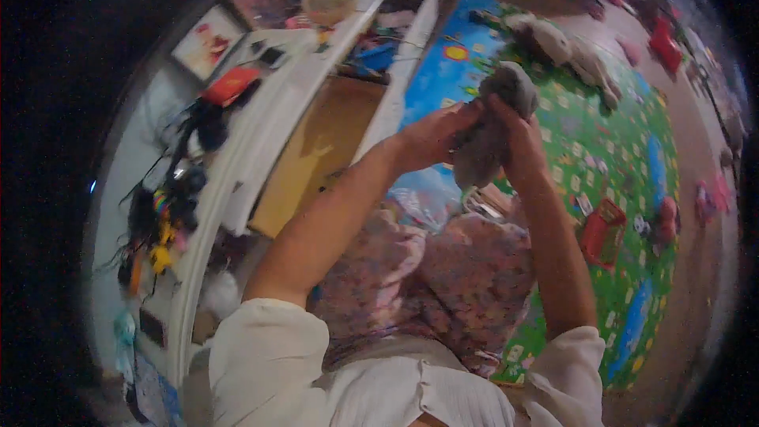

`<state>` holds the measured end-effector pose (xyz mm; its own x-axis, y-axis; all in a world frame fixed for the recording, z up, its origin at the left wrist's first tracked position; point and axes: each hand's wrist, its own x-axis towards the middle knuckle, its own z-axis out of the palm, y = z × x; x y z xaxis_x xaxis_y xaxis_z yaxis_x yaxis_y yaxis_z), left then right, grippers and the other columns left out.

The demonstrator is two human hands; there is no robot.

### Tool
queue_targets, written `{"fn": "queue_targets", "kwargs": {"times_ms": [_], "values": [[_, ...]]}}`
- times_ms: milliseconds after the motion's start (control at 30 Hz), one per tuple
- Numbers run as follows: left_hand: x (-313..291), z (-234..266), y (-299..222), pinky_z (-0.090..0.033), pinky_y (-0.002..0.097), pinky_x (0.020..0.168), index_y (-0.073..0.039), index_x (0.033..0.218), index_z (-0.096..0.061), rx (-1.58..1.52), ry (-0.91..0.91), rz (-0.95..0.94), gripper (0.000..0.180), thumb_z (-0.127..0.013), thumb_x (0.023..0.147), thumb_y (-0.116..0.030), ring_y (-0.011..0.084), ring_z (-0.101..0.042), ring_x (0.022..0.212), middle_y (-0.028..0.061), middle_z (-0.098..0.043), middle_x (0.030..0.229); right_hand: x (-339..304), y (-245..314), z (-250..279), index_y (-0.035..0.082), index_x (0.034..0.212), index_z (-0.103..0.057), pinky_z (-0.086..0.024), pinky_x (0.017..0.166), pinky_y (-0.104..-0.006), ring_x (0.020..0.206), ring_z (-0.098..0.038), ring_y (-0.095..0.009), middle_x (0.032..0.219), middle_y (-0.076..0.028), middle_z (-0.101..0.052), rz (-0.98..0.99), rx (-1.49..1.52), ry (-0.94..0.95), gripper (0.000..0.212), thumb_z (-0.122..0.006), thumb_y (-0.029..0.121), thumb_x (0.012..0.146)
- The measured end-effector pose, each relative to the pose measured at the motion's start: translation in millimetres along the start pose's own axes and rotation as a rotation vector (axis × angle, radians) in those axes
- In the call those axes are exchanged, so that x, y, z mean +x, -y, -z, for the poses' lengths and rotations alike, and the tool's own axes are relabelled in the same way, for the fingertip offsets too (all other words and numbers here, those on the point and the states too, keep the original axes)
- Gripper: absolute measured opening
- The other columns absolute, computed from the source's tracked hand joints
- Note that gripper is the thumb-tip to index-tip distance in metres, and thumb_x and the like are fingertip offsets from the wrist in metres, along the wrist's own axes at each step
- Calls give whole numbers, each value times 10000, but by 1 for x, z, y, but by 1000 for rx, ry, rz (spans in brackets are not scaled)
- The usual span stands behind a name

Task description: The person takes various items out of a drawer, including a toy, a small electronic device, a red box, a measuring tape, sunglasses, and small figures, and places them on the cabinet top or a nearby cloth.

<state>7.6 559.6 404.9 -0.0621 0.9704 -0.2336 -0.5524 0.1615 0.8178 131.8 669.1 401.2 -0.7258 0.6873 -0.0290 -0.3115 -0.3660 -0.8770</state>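
Observation:
Both hands hold a grey, soft-looking bundle (478, 160) out in front of me, over my lap. Its rounded top sticks up above my fingers and its lower end hangs between my palms. Blur hides whether it is a plush toy or rolled cloth. My left hand (437, 136) closes on its left side, and my right hand (522, 142) wraps its right side with the thumb across the front. Just beyond, a large beige and brown plush toy (553, 43) lies stretched out on the green play mat (569, 150).
At the left, a white cabinet has an open, tan-bottomed drawer (324, 146). Dark cords and small items (186, 166) clutter its top. Clear plastic (427, 204) lies by my knees. A red toy basket (605, 231) stands on the mat at the right, near a pink toy (668, 217).

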Motion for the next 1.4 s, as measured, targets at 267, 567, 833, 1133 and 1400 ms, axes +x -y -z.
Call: {"fn": "queue_targets", "kwargs": {"times_ms": [267, 567, 833, 1133, 1400], "values": [[-139, 79, 13, -450, 354, 676, -1, 1031, -563, 1200, -601, -438, 420, -627, 801, -347, 211, -604, 783, 169, -615, 855, -26, -71, -121, 24, 1123, -565, -451, 766, -296, 896, -549, -164, 1006, -45, -607, -26, -232, 373, 280, -526, 118, 862], [-240, 181, 49, -488, 328, 668, -102, 1045, -579, 581, -788, -69, 285, -618, 809, -256, 238, -608, 837, 136, -601, 935, -26, -131, -165, 28, 1191, -511, -443, 829, -304, 958, -544, -174, 1082, -68, -579, -318, -292, 420, 382, -599, 211, 868], [-236, 307, 195, -426, 421, 862, -115, 1056, -579, 1779, -811, -24, 291, -602, 769, -157, 281, -539, 1019, 113, -568, 1075, 18, -128, -163, 44, 1267, -432, -419, 909, -354, 1051, -516, -228, 1148, -87, -541, -401, -22, 185, 484, -597, 257, 865], [-230, 289, 175, -403, 439, 865, -57, 933, -589, 1820, -901, 515, 213, -578, 726, -108, 263, -533, 1013, 86, -575, 1007, 19, -101, -159, 31, 1171, -501, -476, 871, -364, 969, -591, -226, 1066, -101, -602, -402, 57, 165, 382, -579, 251, 869], [-178, 275, 176, -397, 467, 896, -79, 1187, -499, 1548, -768, 43, 445, -541, 744, -73, 323, -527, 1072, 150, -572, 1095, 37, -90, -129, 63, 1187, -503, -439, 889, -380, 984, -555, -249, 1069, -79, -586, -422, 231, -8, 418, -619, 232, 823]]}}
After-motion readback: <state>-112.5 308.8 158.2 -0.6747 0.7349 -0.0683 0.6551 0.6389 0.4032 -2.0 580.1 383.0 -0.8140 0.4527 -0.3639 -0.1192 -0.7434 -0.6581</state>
